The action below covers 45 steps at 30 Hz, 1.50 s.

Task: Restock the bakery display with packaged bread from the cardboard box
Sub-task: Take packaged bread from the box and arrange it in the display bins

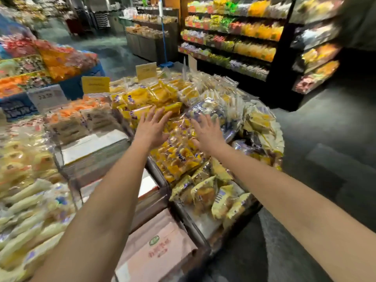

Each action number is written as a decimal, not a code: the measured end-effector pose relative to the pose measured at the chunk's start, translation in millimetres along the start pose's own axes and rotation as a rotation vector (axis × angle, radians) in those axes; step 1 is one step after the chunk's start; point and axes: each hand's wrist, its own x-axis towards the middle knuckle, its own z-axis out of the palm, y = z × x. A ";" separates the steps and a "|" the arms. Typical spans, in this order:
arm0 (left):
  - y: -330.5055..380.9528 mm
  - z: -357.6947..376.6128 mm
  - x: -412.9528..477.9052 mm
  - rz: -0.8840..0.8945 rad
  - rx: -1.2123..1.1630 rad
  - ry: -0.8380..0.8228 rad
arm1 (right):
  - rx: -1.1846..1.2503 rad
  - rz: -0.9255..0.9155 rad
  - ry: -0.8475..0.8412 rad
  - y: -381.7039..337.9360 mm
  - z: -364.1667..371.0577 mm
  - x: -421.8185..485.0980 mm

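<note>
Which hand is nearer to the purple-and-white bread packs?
Right. The right hand is close beside the purple-and-white bread packs; the left hand is farther off, over the yellow packs.

Both arms seen extended forward, bare, converging toward centre of view. Left forearm (105,192) framed from lower left, right forearm (284,192) from lower right. Left hand (151,128) held flat, back turned to camera, fingers (153,117) straight, spread, pointed away from body. Right hand (206,133) posed likewise, its fingers (204,122) straight and fanned, thumb angled inward. Hands held apart at similar height, gap seen between them. Nothing gripped by either hand.
</note>
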 end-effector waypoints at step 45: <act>1196.2 -5.4 22.2 1.600 -0.172 -0.239 | 0.434 1.883 -0.059 755.0 92.0 -725.8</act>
